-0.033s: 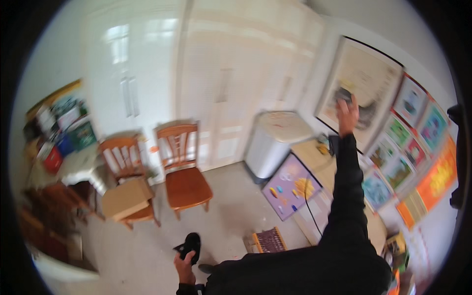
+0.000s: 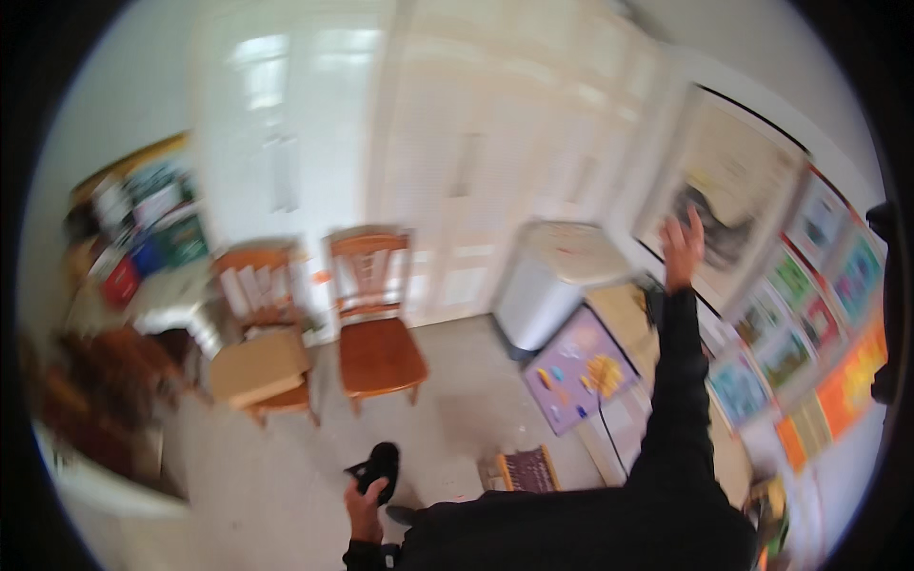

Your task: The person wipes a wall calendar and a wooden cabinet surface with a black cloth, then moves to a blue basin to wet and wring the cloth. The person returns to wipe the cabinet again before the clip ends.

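Right hand (image 2: 682, 249) lower (box (image 2: 259, 366) on chair (image 2: 286, 398))

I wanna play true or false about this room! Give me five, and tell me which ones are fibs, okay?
1. The left hand holds a black thing. True.
2. The brown box lies on the floor. False: it lies on the seat of a wooden chair.
3. The right hand is raised in front of a framed picture. True.
4. The board with the yellow shape on it is bright green. False: the board is purple.
5. The right arm's sleeve is black. True.
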### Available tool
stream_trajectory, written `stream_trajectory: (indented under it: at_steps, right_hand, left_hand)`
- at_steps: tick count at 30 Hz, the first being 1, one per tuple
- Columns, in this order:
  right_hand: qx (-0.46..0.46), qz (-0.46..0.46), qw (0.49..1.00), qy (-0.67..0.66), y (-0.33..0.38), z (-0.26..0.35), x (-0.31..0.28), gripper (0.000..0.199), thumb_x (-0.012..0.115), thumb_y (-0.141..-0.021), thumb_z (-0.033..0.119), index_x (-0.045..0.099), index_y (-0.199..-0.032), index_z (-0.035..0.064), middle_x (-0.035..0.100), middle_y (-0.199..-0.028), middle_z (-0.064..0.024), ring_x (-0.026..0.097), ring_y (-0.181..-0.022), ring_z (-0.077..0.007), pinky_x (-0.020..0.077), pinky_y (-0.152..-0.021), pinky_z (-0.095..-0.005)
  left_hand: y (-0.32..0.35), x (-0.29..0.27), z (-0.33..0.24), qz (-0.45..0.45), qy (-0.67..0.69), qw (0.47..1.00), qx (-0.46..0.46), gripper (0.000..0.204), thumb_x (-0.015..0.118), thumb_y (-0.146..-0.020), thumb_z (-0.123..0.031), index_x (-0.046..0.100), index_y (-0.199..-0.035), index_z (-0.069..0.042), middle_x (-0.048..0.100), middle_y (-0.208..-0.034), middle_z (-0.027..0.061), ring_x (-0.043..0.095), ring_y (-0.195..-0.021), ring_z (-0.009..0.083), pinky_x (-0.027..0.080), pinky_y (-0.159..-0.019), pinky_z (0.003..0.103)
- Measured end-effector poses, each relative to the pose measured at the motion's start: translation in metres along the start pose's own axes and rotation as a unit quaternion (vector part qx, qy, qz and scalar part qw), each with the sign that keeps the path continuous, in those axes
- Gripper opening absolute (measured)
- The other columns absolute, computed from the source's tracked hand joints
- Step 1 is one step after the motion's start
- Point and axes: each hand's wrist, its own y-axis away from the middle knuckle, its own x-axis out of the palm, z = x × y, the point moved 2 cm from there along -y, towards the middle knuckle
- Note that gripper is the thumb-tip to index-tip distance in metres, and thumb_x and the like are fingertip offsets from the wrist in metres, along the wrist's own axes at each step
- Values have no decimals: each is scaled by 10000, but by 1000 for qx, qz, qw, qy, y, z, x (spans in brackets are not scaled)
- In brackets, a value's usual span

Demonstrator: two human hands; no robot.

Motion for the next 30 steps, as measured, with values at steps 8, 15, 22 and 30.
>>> stream_trajectory:
  at_steps: [8,15,22,30]
  right_hand:
    - [287,542,779,-126,461,56,165,260,662,-1042,307,724,-1019,55,656,-790,-34,589,-601,-109,453,-544,-269]
    - [330,821,412,-217,712,253,212,358,743,-1021,283,705,-1201,-24,766,-1017,-90,726,-783,-166,565,-713,-298]
    - [229,854,393,-251,746,311,230,203,776,-1001,158,710,-1081,-16,755,-893,-70,718,-764,-149,564,-705,-290]
    - [265,839,394,-265,750,309,249,140,745,-1008,149,723,-1059,20,737,-839,-47,689,-690,-127,562,-634,-291]
  left_hand:
    - [42,-59,-24,-77,-44,994,64,563,875,-922,-342,700,-1327,9,775,-1140,75,688,-1021,137,559,-914,335]
    - [118,-200,-51,-251,-140,953,100,484,850,-961,-292,688,-1322,-14,760,-1090,50,675,-1011,116,558,-890,317]
    - [159,-206,-65,-283,56,946,152,485,776,-1022,-234,627,-1432,-22,738,-1191,18,657,-1099,129,548,-966,326]
    - [154,-203,-71,-283,205,920,177,469,695,-1059,-172,589,-1494,-33,707,-1318,40,658,-1194,148,544,-1050,347]
